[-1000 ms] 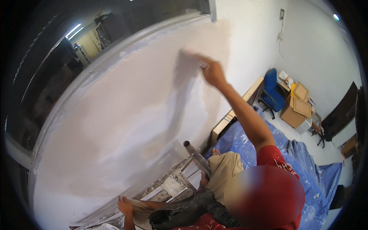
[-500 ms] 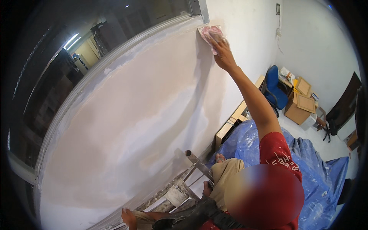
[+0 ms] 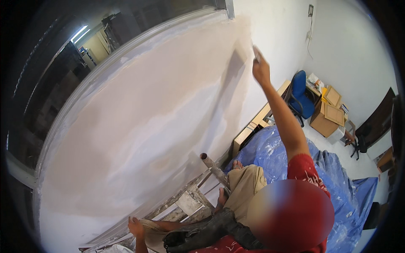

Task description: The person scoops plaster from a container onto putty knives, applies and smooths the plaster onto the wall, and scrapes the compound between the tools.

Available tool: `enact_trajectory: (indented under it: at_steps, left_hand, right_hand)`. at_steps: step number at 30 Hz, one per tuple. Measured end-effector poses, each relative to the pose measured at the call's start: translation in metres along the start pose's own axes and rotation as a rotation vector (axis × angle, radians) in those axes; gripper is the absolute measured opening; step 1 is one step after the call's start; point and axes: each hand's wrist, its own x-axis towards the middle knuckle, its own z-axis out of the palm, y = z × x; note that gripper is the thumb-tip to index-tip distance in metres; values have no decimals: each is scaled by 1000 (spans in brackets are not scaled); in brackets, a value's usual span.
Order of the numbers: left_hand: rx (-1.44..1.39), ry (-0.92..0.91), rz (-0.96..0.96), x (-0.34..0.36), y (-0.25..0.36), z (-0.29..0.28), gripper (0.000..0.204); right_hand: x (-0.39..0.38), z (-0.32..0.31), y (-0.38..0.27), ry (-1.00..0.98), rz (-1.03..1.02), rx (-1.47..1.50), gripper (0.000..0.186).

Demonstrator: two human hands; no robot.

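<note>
My right hand (image 3: 261,69) is raised high against the plastered wall (image 3: 160,109), near its top right corner. It grips a thin flat pinkish sanding sheet (image 3: 255,51), seen edge-on and touching the wall. The wall is patchy beige and white, and my arm's shadow falls on it just left of the hand. My left hand (image 3: 136,227) is low at the bottom edge, resting on my beige trouser leg beside the scaffold frame. Its fingers are too small to read. I sit on the scaffold with bare feet on its bars.
A paint-splashed metal scaffold with a pipe end (image 3: 211,166) stands against the wall. Below it, a blue tarp (image 3: 270,152) covers the floor. A blue office chair (image 3: 300,95) and cardboard boxes (image 3: 329,111) sit at the right. A dark window (image 3: 50,84) runs along the upper left.
My right hand swept up the wall to the top corner, then came slightly down and right. The sheet, flat on the wall before, now shows edge-on. My left hand stayed low.
</note>
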Motion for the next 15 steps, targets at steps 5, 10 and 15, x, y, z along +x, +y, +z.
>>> enact_trajectory:
  at_steps: [5, 10, 15]
  left_hand:
    - [-33, 176, 64, 9, -16, 51, 33]
    - [-6, 37, -12, 3, 1, 19, 36]
    - [69, 40, 9, 0, 4, 12, 31]
  right_hand:
    - [131, -23, 39, 184, 241, -27, 60]
    - [132, 1, 8, 116, 33, 23, 62]
    - [-56, 45, 1, -232, -164, -171, 52]
